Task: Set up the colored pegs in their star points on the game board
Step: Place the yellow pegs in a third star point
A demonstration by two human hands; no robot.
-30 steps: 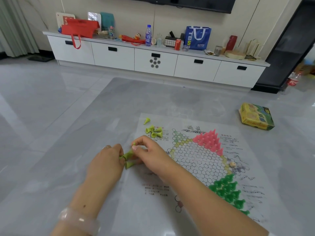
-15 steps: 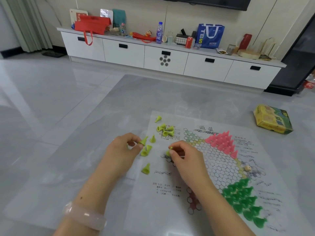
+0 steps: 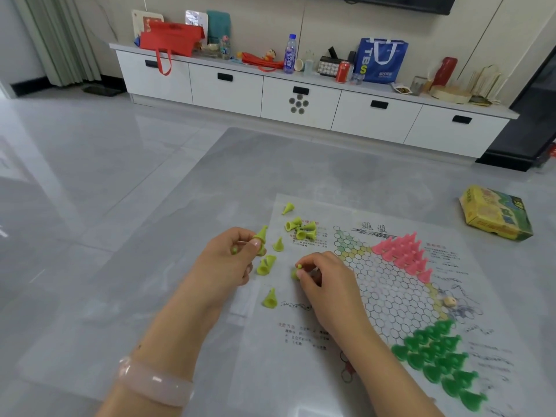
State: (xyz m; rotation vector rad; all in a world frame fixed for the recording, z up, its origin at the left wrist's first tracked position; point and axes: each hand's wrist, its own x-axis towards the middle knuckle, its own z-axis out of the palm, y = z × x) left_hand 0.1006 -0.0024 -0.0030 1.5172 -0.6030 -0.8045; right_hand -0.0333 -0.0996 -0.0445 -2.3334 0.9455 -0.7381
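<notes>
The paper game board (image 3: pixel 388 290) lies on the grey table. Pink pegs (image 3: pixel 404 254) fill its far star point and dark green pegs (image 3: pixel 436 359) fill the near right point. Yellow-green pegs lie loose at the board's left edge: a cluster (image 3: pixel 301 229), a single one (image 3: pixel 288 208), another peg (image 3: pixel 278 244), a pair (image 3: pixel 264 265) and one (image 3: pixel 270 299) nearer me. My left hand (image 3: pixel 228 266) pinches stacked yellow-green pegs (image 3: pixel 261 239). My right hand (image 3: pixel 325 281) pinches one yellow-green peg (image 3: pixel 296 272) just left of the hex grid.
A yellow-green game box (image 3: pixel 495 213) sits on the table at the far right. A small die (image 3: pixel 450 301) rests on the board's right side. A white cabinet (image 3: pixel 301 106) with bags and bottles runs along the far wall.
My hands, joined a second ago, have separated: the left holds its pegs up at the left, the right has carried one peg toward the board. Several pegs now lie between them.
</notes>
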